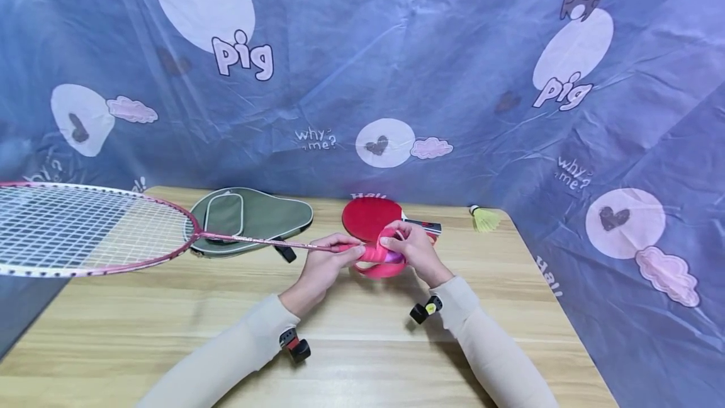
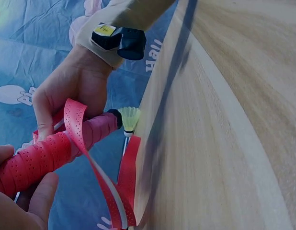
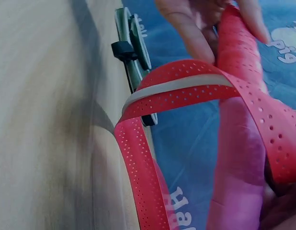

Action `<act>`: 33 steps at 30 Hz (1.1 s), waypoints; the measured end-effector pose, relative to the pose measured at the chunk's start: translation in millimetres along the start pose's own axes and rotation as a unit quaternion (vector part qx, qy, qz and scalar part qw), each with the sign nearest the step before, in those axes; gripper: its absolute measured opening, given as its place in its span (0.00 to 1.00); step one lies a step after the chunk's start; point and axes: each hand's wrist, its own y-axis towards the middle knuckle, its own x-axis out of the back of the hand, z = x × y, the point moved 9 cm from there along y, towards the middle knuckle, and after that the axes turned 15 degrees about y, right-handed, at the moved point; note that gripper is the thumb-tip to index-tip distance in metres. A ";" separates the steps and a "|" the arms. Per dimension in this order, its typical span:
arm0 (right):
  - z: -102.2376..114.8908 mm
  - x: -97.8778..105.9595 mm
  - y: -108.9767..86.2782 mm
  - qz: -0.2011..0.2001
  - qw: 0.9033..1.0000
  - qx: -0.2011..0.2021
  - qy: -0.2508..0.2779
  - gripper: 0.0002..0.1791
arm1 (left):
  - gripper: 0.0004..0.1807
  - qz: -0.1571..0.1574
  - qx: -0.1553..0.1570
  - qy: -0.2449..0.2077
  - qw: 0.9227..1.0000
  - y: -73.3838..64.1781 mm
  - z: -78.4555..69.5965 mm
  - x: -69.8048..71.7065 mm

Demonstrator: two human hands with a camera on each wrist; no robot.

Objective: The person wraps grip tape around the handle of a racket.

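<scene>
A badminton racket [image 1: 226, 237] is held above the table, its strung head off to the left. My left hand [image 1: 325, 266] grips the handle, fingers and thumb around the part wrapped in red perforated grip tape [image 2: 40, 160]. Toward the black butt end the handle [image 3: 239, 158] shows pinkish-purple beneath. My right hand [image 1: 416, 250] pinches the tape's loose length beside the handle. This loose strip [image 3: 181, 91] hangs down in a loop, with a pale line along its inner face. In the left wrist view, the right hand [image 2: 78, 84] is beyond the handle.
A green racket case [image 1: 272, 213] lies at the back left of the wooden table [image 1: 351, 357]. Behind my hands is a red table tennis paddle [image 1: 370, 216]. A yellow shuttlecock [image 1: 484, 219] sits near the back right corner. Printed blue cloth [image 1: 351, 80] hangs behind.
</scene>
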 end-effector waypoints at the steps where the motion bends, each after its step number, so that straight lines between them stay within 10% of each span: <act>1: -0.8 -0.2 0.0 0.005 1.000 -0.007 0.006 0.08 | 0.17 0.000 0.001 0.000 1.000 -0.2 0.0 0.3; 14: -12.6 -2.6 -0.3 0.066 0.991 -0.108 0.043 0.09 | 0.16 0.040 -0.011 0.006 0.999 -4.0 -5.3 -3.1; 33: -16.0 -0.7 1.3 0.072 0.992 -0.102 -0.027 0.07 | 0.14 0.087 -0.047 -0.018 0.995 -3.6 -10.0 -7.9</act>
